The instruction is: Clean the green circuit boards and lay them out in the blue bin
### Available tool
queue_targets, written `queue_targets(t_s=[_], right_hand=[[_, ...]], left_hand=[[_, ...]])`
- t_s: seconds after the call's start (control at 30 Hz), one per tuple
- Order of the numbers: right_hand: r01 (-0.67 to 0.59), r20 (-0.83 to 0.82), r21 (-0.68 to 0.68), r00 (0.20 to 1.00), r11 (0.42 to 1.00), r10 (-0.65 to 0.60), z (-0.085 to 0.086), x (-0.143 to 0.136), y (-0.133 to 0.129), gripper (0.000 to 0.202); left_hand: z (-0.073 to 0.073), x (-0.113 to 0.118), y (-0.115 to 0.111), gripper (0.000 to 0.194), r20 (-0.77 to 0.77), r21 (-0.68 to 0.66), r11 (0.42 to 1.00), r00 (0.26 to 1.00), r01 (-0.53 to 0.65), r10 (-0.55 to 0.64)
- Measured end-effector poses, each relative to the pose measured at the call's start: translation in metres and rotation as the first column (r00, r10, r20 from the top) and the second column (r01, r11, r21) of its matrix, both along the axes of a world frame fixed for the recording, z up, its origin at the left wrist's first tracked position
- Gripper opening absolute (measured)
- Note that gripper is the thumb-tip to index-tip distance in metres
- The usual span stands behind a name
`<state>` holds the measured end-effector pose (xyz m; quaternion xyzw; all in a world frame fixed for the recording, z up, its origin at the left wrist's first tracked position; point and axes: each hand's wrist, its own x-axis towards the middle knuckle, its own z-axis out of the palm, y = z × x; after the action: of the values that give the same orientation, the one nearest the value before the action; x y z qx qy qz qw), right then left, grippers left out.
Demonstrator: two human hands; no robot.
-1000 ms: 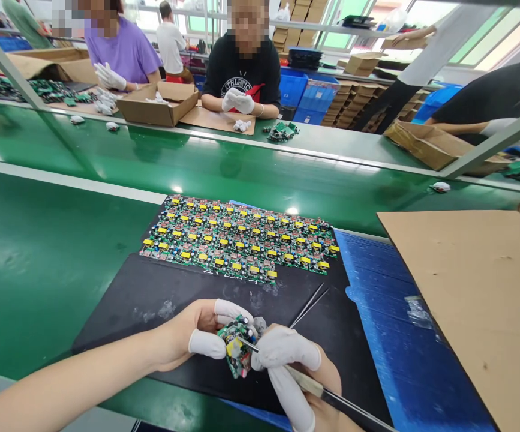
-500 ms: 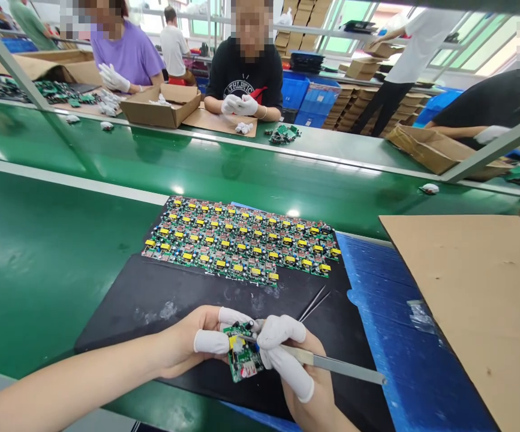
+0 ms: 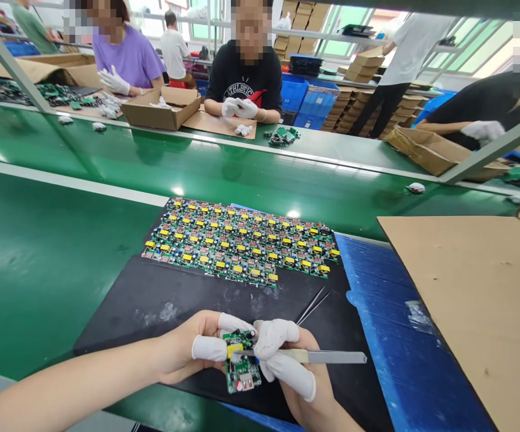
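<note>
A small circuit board (image 3: 242,366) is held low in the frame, centre, by the left hand (image 3: 192,351), long axis toward the viewer. Tweezers (image 3: 313,356), pinched in the right hand (image 3: 286,366), lie horizontally. "ATHLETIC" is legible on a black shirt (image 3: 246,75), upper centre.

A single head-worn camera looks forward and down across the table (image 3: 39,264) from the person's seat. Nearest, at the bottom edge, are the left hand (image 3: 192,348) and right hand (image 3: 295,372); beyond them lies the black mat (image 3: 152,300). Farther off, facing the camera, co-workers sit across the green conveyor belt (image 3: 197,168).
</note>
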<state>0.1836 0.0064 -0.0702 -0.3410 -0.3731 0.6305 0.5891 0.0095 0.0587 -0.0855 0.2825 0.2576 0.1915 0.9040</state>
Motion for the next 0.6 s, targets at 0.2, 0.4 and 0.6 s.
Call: queue_targets(t_s=[0.2, 0.4, 0.6], right_hand=[[-0.05, -0.051, -0.012, 0.997, 0.999, 0.049, 0.004, 0.001, 0.001, 0.011], [-0.067, -0.102, -0.047, 0.993, 0.997, 0.062, 0.008, 0.001, 0.002, 0.009], [-0.121, -0.158, -0.063, 0.981, 0.991, 0.11, 0.012, 0.0, 0.005, 0.007]], left_hand=[[0.006, -0.001, 0.004, 0.062, -0.04, 0.022, 0.998, 0.998, 0.053, -0.052], [0.006, -0.001, 0.004, 0.061, -0.051, 0.035, 0.996, 0.995, 0.082, -0.08], [0.005, -0.001, 0.004, 0.064, -0.059, 0.042, 0.994, 0.994, 0.098, -0.095]])
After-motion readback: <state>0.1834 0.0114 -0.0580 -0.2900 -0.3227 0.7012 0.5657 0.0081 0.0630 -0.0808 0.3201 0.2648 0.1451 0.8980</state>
